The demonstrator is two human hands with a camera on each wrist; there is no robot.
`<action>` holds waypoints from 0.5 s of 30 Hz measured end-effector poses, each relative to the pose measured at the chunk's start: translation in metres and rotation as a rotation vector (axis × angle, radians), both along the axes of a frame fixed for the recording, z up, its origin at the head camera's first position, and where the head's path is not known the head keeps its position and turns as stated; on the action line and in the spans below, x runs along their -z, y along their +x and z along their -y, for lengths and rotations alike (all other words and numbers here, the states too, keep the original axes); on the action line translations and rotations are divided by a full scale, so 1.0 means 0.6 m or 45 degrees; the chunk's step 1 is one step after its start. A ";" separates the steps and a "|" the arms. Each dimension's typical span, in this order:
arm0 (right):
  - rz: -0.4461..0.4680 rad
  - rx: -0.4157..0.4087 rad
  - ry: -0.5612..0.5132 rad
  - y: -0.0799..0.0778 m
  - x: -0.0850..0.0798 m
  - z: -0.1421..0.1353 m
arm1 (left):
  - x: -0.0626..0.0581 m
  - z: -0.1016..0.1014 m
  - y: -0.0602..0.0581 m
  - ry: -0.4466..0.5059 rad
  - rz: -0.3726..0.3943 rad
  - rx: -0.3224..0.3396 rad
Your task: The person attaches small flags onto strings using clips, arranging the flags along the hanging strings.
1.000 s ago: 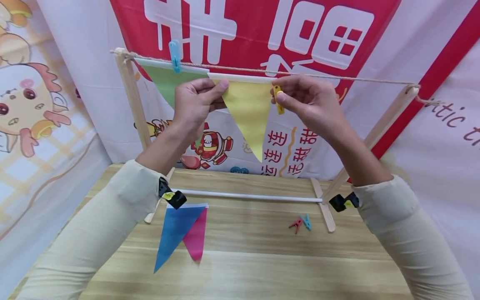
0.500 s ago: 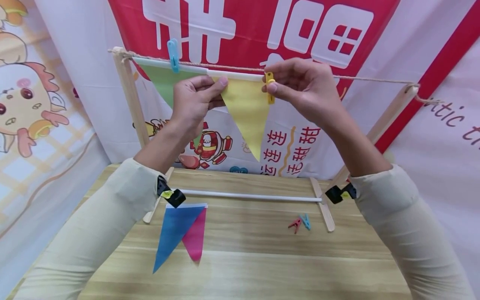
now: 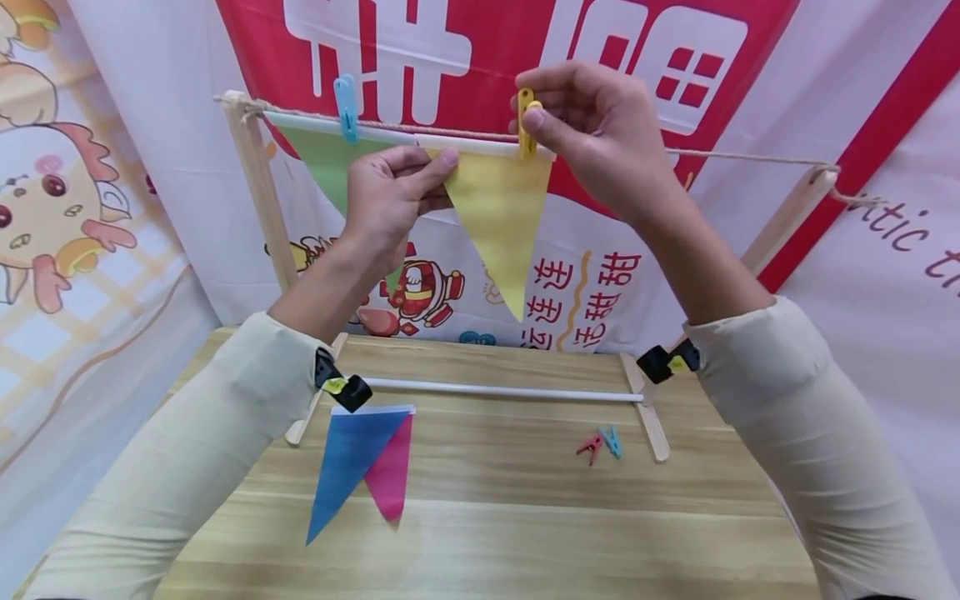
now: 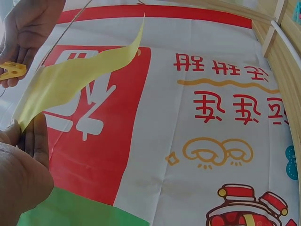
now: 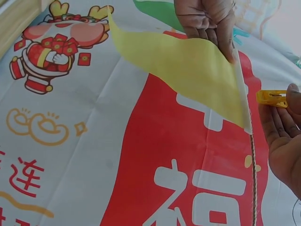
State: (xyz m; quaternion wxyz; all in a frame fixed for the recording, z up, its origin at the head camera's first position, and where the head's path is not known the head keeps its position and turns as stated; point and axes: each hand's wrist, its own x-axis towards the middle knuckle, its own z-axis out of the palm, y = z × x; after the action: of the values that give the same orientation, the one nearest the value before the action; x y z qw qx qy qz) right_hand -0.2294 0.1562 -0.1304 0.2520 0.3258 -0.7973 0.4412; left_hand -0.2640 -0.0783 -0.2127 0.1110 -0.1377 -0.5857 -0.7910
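Four pennants (image 3: 501,217), two in the upper half, two at lower left, four clothespins (image 3: 346,108), two near the top, two at lower right, two hands (image 3: 386,200), two wooden posts (image 3: 262,192), one rope (image 3: 750,157), one white rod (image 3: 502,390), two wrist cameras (image 3: 352,392).

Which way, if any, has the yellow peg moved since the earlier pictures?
Yes: in the head view, the yellow peg has risen from below the rope to cross its line, shifting slightly leftward.

Room lies between yellow pennant (image 3: 501,217) and white rod (image 3: 502,390).
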 end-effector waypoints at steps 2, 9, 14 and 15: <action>-0.008 0.008 -0.006 -0.002 -0.004 0.005 | -0.001 0.001 -0.001 0.010 -0.006 0.002; 0.022 0.035 -0.063 -0.016 -0.011 0.017 | 0.001 0.001 -0.001 0.012 -0.012 0.002; -0.001 0.037 -0.077 -0.027 -0.011 0.023 | 0.004 0.003 -0.001 -0.009 -0.015 0.002; 0.006 0.040 -0.087 -0.028 -0.013 0.025 | 0.004 0.004 -0.001 -0.011 -0.016 0.002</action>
State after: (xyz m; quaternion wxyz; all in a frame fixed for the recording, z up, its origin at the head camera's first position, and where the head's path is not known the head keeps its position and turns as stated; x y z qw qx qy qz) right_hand -0.2465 0.1410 -0.1228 0.2680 0.3035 -0.7874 0.4649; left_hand -0.2647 -0.0807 -0.2150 0.1135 -0.1436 -0.5881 -0.7878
